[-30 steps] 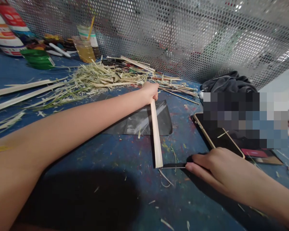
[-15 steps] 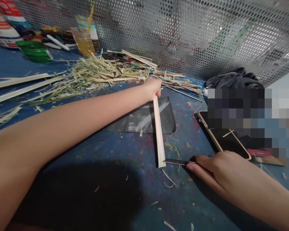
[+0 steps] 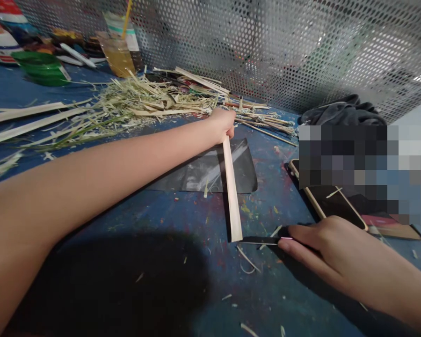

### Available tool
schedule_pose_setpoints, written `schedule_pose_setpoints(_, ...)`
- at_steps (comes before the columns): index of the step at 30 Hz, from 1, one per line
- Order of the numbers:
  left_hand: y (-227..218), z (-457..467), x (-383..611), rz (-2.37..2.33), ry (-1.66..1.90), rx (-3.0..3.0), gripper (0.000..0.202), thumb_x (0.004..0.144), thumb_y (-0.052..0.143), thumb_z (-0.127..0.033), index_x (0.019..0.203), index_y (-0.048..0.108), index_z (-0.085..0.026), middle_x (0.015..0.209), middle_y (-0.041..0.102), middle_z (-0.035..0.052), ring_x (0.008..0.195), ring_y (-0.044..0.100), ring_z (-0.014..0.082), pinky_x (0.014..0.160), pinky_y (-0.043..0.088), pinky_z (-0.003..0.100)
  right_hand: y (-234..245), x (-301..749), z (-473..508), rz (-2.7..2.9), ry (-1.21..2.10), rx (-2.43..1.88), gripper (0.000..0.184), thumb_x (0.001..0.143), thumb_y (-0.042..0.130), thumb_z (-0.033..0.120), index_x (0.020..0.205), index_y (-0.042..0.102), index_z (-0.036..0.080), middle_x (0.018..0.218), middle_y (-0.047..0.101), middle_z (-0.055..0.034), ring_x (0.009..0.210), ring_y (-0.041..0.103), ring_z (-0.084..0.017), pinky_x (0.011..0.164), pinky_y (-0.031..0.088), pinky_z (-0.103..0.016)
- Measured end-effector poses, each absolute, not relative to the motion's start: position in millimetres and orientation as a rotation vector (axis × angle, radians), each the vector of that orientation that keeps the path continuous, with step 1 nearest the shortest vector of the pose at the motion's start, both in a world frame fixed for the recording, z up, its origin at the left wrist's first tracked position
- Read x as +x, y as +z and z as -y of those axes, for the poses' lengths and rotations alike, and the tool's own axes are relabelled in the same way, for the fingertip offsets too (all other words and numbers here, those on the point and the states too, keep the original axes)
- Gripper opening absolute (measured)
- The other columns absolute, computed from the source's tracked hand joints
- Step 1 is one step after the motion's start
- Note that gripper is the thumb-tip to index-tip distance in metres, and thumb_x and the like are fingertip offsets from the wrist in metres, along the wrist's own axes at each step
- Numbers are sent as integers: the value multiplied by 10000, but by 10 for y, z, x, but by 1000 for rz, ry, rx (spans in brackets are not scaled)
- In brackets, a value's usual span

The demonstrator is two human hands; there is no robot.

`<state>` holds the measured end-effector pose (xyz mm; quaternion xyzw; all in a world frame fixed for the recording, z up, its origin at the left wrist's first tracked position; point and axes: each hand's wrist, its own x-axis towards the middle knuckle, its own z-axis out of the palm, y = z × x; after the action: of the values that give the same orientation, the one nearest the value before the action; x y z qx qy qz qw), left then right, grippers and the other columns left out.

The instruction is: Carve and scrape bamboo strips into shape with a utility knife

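Observation:
A long, flat strip of pale plant fibre slants across the work surface toward me. My left hand is closed on its far end, and the fingers are partly hidden. At the lower right, my right hand is closed around a thin knife, whose handle is mostly covered by the fingers. The blade points left and its tip is at the near end of the strip; whether it touches cannot be made out. Under the strip's far half lies a dark flat sheet.
A heap of pale shavings lies beyond my left arm, with several thin sticks to its right. A phone rests near my right hand. Jars, a green container and a perforated metal panel stand behind.
The knife has slipped off the strip's near right edge, and a small sliver now shows beside the blade. My left hand still grips the far end. The view has shifted slightly.

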<state>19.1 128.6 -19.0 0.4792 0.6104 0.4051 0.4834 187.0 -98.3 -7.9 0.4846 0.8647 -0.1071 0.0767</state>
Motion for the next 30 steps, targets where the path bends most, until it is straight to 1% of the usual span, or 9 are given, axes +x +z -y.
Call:
schedule_pose_setpoints(3,-189,-1281,194,-1496,992,1163,279,765,438,-69,516,441,-196,329,327,-10,358,351,124,441,269,256,-57,1875,973,-2607,-365,1460,547,977,239,468,630,583,223,512,591,-7,422,555,-121,426,278,-271)
schedule_pose_setpoints(8,-180,-1251,194,-1502,1002,1171,257,756,458,-71,528,456,-191,338,335,-10,366,363,128,445,274,257,-62,1892,964,-2635,-389,1501,539,978,238,465,657,604,233,537,607,-7,470,591,-131,447,344,-258)
schedule_pose_setpoints(13,-188,-1262,199,-1505,1005,1174,242,762,448,-75,550,484,-185,342,343,-4,378,381,136,468,306,262,-106,1861,1017,-2612,-268,1566,543,972,253,466,638,611,232,504,610,-14,396,580,-143,388,319,-265)
schedule_pose_setpoints(17,-188,-1256,205,-1510,1010,1165,247,770,420,-65,565,486,-186,334,328,-7,376,363,136,460,295,258,-112,1843,1046,-2636,-211,1554,544,971,255,455,628,616,236,466,595,-16,362,575,-154,364,304,-275)
schedule_pose_setpoints(22,-169,-1233,200,-1524,985,1178,261,778,426,-72,548,473,-186,345,343,-5,380,367,135,457,286,258,-86,1848,1030,-2561,-282,1494,534,963,267,464,627,621,247,509,625,-19,404,607,-167,377,326,-276)
schedule_pose_setpoints(27,-122,-1218,201,-1545,929,1184,271,797,394,-63,563,447,-187,351,334,-13,395,380,132,469,305,249,-58,1861,1040,-2527,-327,1468,529,958,263,473,634,621,256,504,619,-12,401,601,-173,378,318,-282)
schedule_pose_setpoints(30,-102,-1210,200,-1545,914,1184,270,808,377,-61,576,418,-193,359,321,-23,396,366,123,470,302,245,-54,1866,1045,-2535,-375,1487,534,963,251,469,639,620,258,532,631,-6,439,615,-165,405,353,-273)
